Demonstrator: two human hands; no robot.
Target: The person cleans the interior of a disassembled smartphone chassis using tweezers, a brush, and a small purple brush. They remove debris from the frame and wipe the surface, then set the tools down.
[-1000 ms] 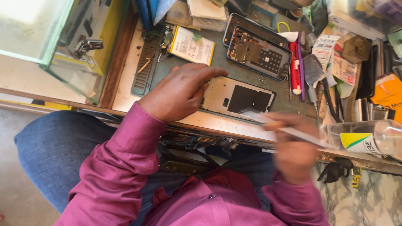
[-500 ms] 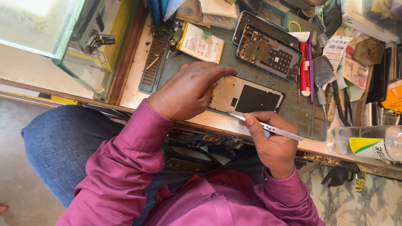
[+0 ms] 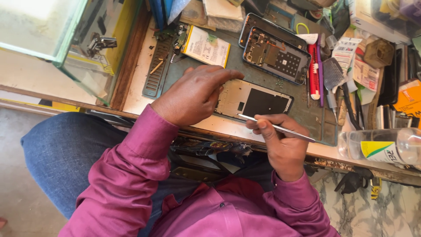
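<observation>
My left hand [image 3: 193, 94] rests on the left end of an opened phone frame [image 3: 258, 100] lying on a grey-green work mat [image 3: 307, 112], fingers curled over its edge. My right hand [image 3: 280, 140] grips thin metal tweezers [image 3: 276, 127], whose tip points left at the frame's lower edge. Both sleeves are magenta. Behind the frame lie a phone body with exposed circuit boards [image 3: 276, 55] and a flat battery with a yellow edge [image 3: 206, 46].
A glass case [image 3: 66, 39] stands at the left. A red-handled tool [image 3: 313, 70], a brush [image 3: 332, 79], packets and boxes crowd the right side. A clear plastic bottle [image 3: 386, 147] lies at the bench's near right edge. My blue-jeaned knee [image 3: 66, 153] is below the bench.
My right hand has come up from below the bench edge and brought the tweezers' tip to the phone frame. My left hand has stayed on the frame's left end.
</observation>
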